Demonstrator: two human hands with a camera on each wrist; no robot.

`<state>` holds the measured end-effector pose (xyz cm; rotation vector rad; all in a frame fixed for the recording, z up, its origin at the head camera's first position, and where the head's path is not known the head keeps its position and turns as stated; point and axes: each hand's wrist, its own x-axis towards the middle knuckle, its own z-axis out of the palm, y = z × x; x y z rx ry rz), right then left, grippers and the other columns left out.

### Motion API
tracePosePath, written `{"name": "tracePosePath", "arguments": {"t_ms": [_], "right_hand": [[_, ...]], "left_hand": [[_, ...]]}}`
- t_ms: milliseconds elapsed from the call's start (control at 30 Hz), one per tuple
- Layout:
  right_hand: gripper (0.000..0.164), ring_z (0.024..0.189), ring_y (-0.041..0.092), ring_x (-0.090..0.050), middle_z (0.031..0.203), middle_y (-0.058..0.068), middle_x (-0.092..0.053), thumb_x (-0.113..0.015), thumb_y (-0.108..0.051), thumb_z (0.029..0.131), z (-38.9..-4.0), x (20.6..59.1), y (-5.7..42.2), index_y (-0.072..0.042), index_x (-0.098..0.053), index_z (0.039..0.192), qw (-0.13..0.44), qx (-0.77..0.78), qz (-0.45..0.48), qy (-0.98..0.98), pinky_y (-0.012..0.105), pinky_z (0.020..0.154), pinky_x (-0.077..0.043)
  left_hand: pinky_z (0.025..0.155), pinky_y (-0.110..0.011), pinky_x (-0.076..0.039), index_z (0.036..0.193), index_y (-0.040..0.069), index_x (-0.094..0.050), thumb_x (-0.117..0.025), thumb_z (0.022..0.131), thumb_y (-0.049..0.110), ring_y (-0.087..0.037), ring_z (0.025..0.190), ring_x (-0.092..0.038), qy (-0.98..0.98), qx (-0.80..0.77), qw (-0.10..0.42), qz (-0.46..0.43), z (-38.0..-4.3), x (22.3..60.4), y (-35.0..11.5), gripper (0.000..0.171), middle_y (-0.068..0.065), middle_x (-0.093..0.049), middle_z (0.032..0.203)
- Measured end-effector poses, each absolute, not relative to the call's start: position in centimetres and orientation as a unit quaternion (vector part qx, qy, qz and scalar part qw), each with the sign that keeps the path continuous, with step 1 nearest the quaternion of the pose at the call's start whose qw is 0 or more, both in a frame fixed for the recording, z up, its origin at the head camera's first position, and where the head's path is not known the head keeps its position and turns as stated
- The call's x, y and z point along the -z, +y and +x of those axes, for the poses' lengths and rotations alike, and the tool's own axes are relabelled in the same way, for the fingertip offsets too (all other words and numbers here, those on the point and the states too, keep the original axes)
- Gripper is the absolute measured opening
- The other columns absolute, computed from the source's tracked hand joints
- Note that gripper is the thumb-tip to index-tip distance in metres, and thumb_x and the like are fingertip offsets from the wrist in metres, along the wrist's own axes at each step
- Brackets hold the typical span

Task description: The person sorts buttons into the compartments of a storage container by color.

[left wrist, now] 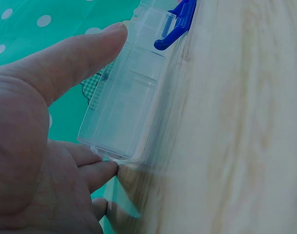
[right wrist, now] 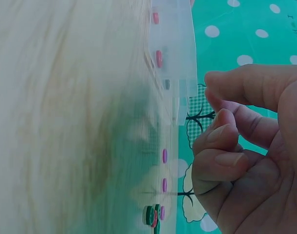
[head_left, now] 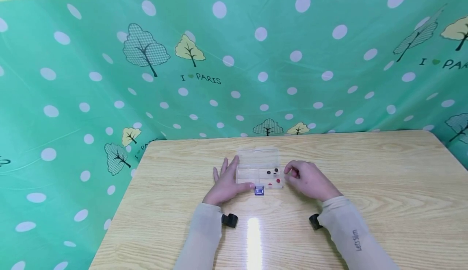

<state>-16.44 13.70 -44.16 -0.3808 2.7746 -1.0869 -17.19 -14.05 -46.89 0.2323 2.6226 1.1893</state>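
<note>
A clear plastic compartment box [head_left: 248, 176] lies on the table with its lid [head_left: 258, 158] folded back and a blue latch [head_left: 259, 190] at its front. Black discs [head_left: 268, 173] sit in its back right compartment, red discs [head_left: 278, 181] in the front right one. My left hand [head_left: 224, 186] rests against the box's left side, fingers and thumb extended, the thumb along the front near the latch. Just right of the box is my right hand [head_left: 308, 179], thumb and index tips close together, other fingers curled. In the right wrist view no piece shows between the fingertips; a small one could be hidden.
Several small purple discs [right wrist: 164, 185] lie on the table beyond the box's right end, with dark and red pieces [right wrist: 151, 216] near them. The wooden table [head_left: 384, 172] ends at a green dotted cloth [head_left: 263, 91] behind.
</note>
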Motion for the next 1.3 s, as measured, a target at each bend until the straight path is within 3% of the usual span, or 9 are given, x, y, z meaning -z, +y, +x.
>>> {"name": "tracePosePath", "arguments": {"t_ms": [533,867,1300], "right_hand": [[0.006,0.067,0.014,-0.047,0.074,0.000,-0.053,-0.065,-0.009,0.093,-16.3,44.6,15.1,-0.008,-0.068,0.099,0.057,0.367,-0.122,0.921,0.026,0.059,-0.041],[0.016,0.067,0.015,-0.047,0.076,0.000,-0.054,-0.065,-0.010,0.094,-16.2,44.8,15.9,-0.004,-0.068,0.109,0.059,0.370,-0.113,0.920,0.026,0.059,-0.041],[0.013,0.066,0.016,-0.048,0.076,0.000,-0.054,-0.067,-0.011,0.091,-16.2,45.2,16.8,-0.007,-0.067,0.104,0.053,0.357,-0.107,0.926,0.027,0.060,-0.042]], "left_hand": [[0.114,-0.051,0.026,0.162,0.014,-0.015,-0.083,0.077,0.047,-0.024,0.154,0.011,0.899,-0.413,0.126,0.078,-17.1,46.8,-14.0,0.114,-0.006,-0.019,0.166],[0.114,-0.052,0.025,0.162,0.014,-0.016,-0.084,0.076,0.047,-0.025,0.154,0.010,0.895,-0.422,0.123,0.074,-17.1,46.9,-14.1,0.115,-0.008,-0.019,0.166],[0.114,-0.052,0.026,0.162,0.015,-0.016,-0.085,0.074,0.047,-0.024,0.154,0.011,0.891,-0.431,0.126,0.066,-17.1,46.9,-14.1,0.116,-0.008,-0.018,0.166]]}}
